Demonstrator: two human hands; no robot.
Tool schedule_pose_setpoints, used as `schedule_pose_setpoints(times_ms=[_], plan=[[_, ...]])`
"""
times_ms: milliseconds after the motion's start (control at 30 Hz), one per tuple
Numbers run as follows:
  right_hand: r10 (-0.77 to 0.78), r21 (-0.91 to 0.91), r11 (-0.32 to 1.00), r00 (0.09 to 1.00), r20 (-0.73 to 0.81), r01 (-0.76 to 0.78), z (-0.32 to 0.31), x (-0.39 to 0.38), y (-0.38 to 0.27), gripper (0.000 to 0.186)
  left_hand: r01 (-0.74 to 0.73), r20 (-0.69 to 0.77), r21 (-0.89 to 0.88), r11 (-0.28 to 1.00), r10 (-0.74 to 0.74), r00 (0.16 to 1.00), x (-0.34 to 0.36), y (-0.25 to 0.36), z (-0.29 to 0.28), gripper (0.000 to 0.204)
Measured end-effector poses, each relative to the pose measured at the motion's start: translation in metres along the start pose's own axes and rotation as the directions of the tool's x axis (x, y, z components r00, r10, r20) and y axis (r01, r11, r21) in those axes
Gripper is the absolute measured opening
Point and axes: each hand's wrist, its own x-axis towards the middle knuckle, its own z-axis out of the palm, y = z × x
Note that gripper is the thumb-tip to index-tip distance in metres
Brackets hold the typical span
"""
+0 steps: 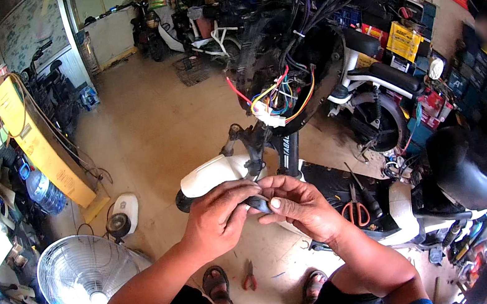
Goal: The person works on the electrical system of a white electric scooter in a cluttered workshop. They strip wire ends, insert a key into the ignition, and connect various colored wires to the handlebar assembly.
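Observation:
In front of the scooter's black front column, my two hands meet at chest height. My left hand [215, 218] pinches a small rounded dark grey piece [257, 204] from one side. The thumb and fingers of my right hand [303, 205] close on its other side. Most of the piece is hidden by the fingers, so its kind cannot be told. Just beyond them is a white front fender [216, 177]. Higher up, a bundle of coloured wires with a white connector [267, 114] hangs from the opened scooter front.
Orange-handled scissors [355, 213] and a screwdriver [369, 197] lie on the black footboard at right. Pliers [248, 277] are on the floor between my feet. A round fan [89, 279] and a tall yellow cabinet [41, 144] stand left. Another scooter [376, 113] is parked at right.

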Motion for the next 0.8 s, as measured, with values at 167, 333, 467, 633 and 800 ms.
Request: schedule_pose_setpoints(times_ms=[167,333,467,633,800], plan=[[-0.115,-0.187,0.977,0.993,-0.03,0.108,0.0,-0.002,0.012,0.022,0.033,-0.065,-0.008,0.999,-0.034,0.997,-0.008,0.001,-0.002,0.036],[-0.453,-0.522,0.786,0.883,-0.12,0.332,0.009,-0.003,0.014,0.02,0.102,-0.2,-0.08,0.992,-0.116,0.973,-0.015,0.004,0.004,0.033],[-0.58,-0.708,0.604,0.811,-0.075,0.366,0.011,-0.004,0.008,0.026,0.07,-0.164,-0.037,0.997,-0.075,0.984,-0.014,0.008,0.004,0.032],[-0.622,-0.795,0.477,0.783,-0.003,0.375,0.013,-0.008,0.002,0.026,0.076,-0.176,0.016,0.997,-0.072,0.982,-0.013,0.01,0.009,0.029],[-0.646,-0.832,0.406,0.763,0.031,0.377,0.017,-0.009,0.0,0.028,0.071,-0.181,0.024,0.997,-0.065,0.981,-0.012,0.008,0.012,0.025]])
